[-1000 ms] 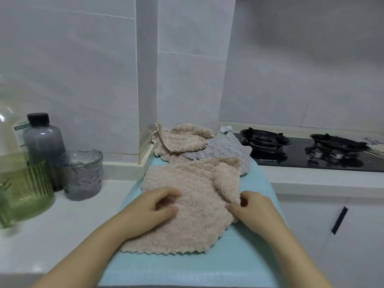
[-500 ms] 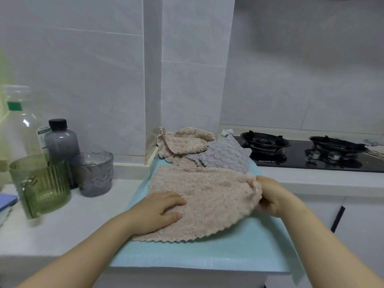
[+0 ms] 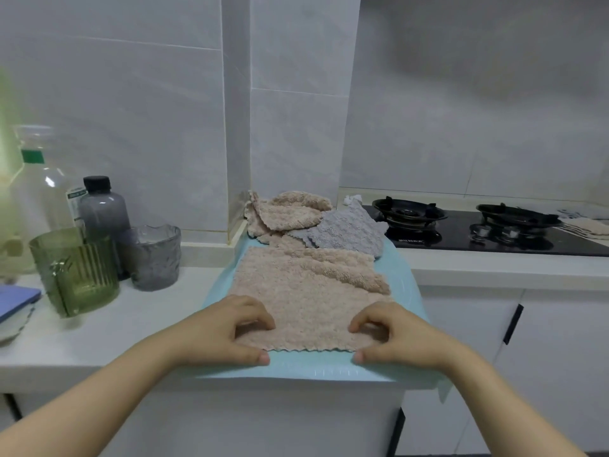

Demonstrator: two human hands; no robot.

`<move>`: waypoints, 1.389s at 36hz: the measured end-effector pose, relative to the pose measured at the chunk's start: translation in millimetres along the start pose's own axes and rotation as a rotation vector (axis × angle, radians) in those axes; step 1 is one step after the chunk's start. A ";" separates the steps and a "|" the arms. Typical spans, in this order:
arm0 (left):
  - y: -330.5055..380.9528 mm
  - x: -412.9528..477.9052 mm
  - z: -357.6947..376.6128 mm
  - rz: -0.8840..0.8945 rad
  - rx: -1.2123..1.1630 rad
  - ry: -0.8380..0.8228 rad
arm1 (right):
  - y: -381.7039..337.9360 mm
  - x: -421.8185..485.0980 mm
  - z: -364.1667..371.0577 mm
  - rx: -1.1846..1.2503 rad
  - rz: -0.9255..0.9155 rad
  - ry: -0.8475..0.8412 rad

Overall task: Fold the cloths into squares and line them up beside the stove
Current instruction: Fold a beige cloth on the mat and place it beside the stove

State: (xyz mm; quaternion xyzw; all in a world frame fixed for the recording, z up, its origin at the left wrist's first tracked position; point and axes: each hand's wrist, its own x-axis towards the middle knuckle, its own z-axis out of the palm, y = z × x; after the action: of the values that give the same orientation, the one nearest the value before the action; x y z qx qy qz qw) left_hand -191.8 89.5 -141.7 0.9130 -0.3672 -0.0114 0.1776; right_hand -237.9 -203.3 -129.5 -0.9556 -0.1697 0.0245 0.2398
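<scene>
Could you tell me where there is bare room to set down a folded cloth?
Bare white counter lies between the grey glass cup and the light blue mat, and in front of the black gas stove. The mat's back is crowded with crumpled cloths.

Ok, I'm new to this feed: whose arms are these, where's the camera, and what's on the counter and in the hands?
No machine here: a person works bare-handed. The one camera sits on their head, looking forward and down, so both arms enter from below. The left hand and right hand each pinch a near corner of a beige cloth spread on a light blue mat; its right side is partly folded over. Behind it lie a crumpled beige cloth and a grey cloth. The stove is at right; a green glass, a grey glass and a dark bottle stand at left.
</scene>
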 end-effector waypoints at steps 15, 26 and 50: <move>19.0 -6.7 4.8 -0.082 0.368 0.312 | -11.8 -7.5 11.1 -0.306 0.034 0.327; 21.4 -24.9 -25.6 -0.153 -0.132 0.254 | -27.3 -20.4 -5.3 0.124 0.038 0.216; -1.0 24.9 -50.3 -0.669 -0.830 0.246 | -1.4 24.9 -34.5 0.636 0.377 0.482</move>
State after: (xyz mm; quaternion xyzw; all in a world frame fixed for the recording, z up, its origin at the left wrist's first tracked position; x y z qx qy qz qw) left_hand -165.3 89.3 -92.2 0.8276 0.0020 -0.1042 0.5515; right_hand -210.5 -209.2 -97.5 -0.8268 0.0843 -0.1046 0.5462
